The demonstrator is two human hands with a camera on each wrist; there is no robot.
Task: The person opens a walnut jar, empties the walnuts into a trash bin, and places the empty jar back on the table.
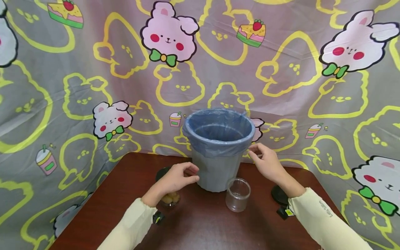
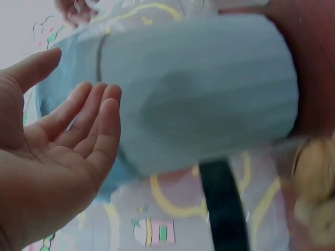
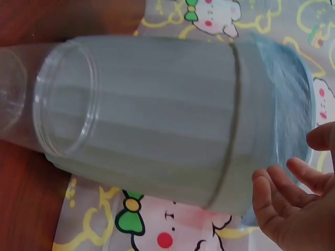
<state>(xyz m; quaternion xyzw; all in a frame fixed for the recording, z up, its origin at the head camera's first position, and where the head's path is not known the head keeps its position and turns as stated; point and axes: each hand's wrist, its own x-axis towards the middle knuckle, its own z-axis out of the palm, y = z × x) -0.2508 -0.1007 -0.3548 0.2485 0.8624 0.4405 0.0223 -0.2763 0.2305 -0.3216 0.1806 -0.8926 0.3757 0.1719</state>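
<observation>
Bin (image 1: 214, 170) with blue liner (image 1: 215, 147), upright on the table (image 1: 200, 229) between your hands.
Your left hand (image 1: 178, 177) and right hand (image 1: 268, 164), fingers loosely bent, thumbs apart, pinch nothing; to steady it, best press both sides evenly, clear of the transparent jar (image 1: 236, 203) just in front.

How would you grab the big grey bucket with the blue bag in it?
I'd probably hold the bucket just under its rim, the left hand from its left, the right hand from its right. It stands upright and widens toward the top, so the rim should help stop slipping. The blue bag folds over there, so squeeze through it.
</observation>
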